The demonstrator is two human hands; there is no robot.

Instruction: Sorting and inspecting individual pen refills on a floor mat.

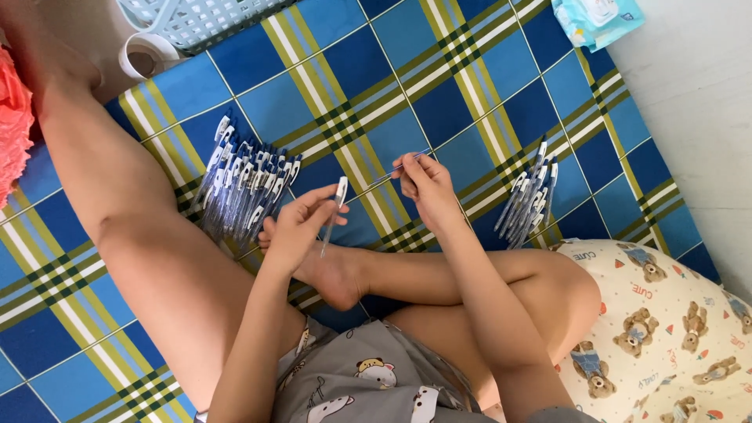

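Observation:
I sit cross-legged on a blue plaid sheet (376, 86). My left hand (296, 227) grips a clear pen barrel with a white clip cap (337, 205), held nearly upright over my foot. My right hand (423, 186) pinches a thin pen refill (395, 168) that points left and down from its fingers. The two hands are a short gap apart. A large pile of capped pens (247, 184) lies just left of my left hand. A smaller pile of pens (531, 197) lies to the right of my right hand.
A white plastic basket (196, 19) and a roll of tape (145, 53) sit at the top left. A blue wipes packet (597, 19) lies at the top right by the pale floor. A bear-print cushion (666, 329) rests at the lower right. Orange fabric (12, 117) shows at the left edge.

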